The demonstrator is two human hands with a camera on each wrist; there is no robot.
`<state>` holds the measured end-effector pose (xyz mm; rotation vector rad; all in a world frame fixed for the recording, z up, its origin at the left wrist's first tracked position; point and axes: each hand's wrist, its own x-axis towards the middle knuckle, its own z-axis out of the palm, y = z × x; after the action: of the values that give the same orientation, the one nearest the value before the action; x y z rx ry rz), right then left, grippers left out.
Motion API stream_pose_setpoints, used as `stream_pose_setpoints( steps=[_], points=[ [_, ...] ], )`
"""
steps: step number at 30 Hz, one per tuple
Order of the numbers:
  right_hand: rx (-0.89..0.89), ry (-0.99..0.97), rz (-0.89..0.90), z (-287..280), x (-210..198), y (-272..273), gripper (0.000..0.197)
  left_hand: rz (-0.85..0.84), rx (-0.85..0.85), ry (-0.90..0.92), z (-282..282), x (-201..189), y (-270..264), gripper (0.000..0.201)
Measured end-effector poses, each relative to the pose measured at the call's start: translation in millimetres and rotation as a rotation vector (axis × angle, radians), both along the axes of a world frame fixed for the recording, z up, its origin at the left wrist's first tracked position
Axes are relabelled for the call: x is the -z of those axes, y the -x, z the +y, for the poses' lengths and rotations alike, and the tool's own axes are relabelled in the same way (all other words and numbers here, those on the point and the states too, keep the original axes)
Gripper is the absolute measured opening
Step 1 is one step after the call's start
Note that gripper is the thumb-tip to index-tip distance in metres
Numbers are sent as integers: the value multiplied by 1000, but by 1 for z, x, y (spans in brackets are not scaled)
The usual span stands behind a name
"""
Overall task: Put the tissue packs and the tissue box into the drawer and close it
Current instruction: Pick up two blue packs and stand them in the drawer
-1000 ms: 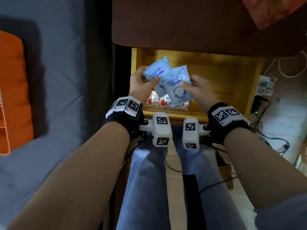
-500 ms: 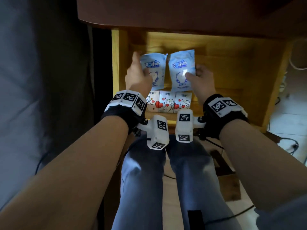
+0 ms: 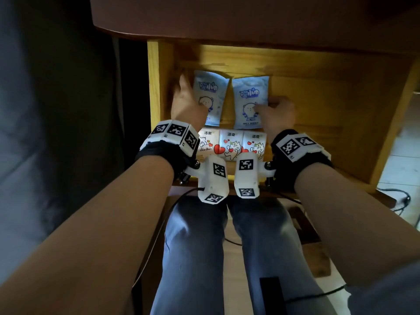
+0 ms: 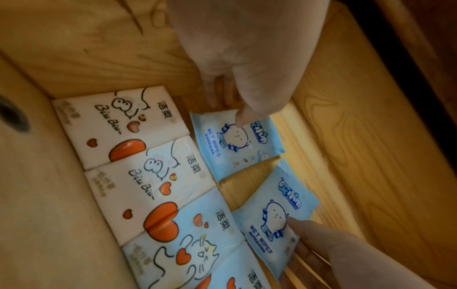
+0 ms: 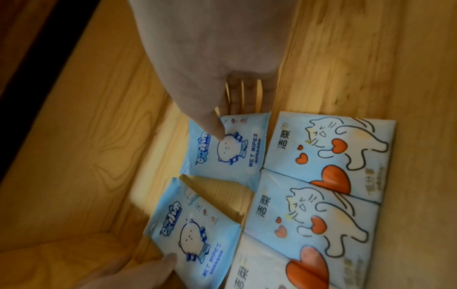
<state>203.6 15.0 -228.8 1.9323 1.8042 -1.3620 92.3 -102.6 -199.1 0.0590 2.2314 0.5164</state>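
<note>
The wooden drawer (image 3: 156, 87) stands pulled out under a dark tabletop. A row of white tissue packs (image 3: 230, 144) with red hearts lies along its near wall. Just beyond them are two blue wet-wipe packs. My left hand (image 3: 189, 98) pinches the left blue pack (image 3: 212, 92), thumb on top and fingers (image 4: 217, 93) under its edge; the pack's far end curls up. My right hand (image 3: 276, 111) pinches the right blue pack (image 3: 248, 96) the same way, its thumb (image 5: 217, 135) on the printed face. Both packs sit low over the drawer floor (image 4: 321, 136).
The brown tabletop (image 3: 227, 17) overhangs the drawer's far part. Bare drawer floor (image 3: 329, 105) lies right of the packs. My legs in jeans (image 3: 200, 246) are under the drawer front, and cables (image 3: 397, 198) lie on the floor at right.
Both hands carried the blue packs from above the drawer's near edge down and deeper into it. The packs went from overlapping to side by side.
</note>
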Motion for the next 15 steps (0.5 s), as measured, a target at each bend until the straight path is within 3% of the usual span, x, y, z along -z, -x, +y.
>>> stream_pose_setpoints(
  steps=[4, 7, 10, 15],
  points=[
    [-65, -47, -55, -3, -12, 1, 42, 14, 79, 28, -2, -16, 4, 63],
    [-127, -92, 27, -11, -23, 4, 33, 153, 81, -156, -14, -29, 11, 37],
    [-190, 0, 107, -23, -30, 13, 24, 320, -8, -281, -31, -47, 17, 19],
    [-399, 27, 128, -38, -26, 27, 29, 586, -78, -292, -60, -52, 24, 18]
  ],
)
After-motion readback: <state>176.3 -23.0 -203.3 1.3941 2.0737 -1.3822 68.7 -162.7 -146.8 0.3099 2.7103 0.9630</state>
